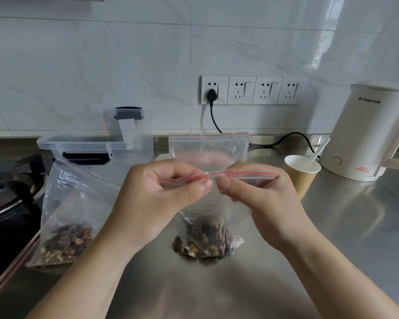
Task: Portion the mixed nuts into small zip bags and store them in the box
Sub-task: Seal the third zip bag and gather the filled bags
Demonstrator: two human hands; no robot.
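steel bench (346,226) under a pale marble-look tiled wall (101,54) with a row of sockets (253,90), one plugged. left hand (157,201) and right hand (260,199) both pinching the red zip strip of a small bag (207,229) of nuts standing on the bench, each grip clamped on its top edge. larger nut bag (65,217) to the left, clear box (95,143) behind it, empty bag (209,146) upright at back. paper cup (300,173) and white kettle (369,134) at right, stove (7,192) at left.
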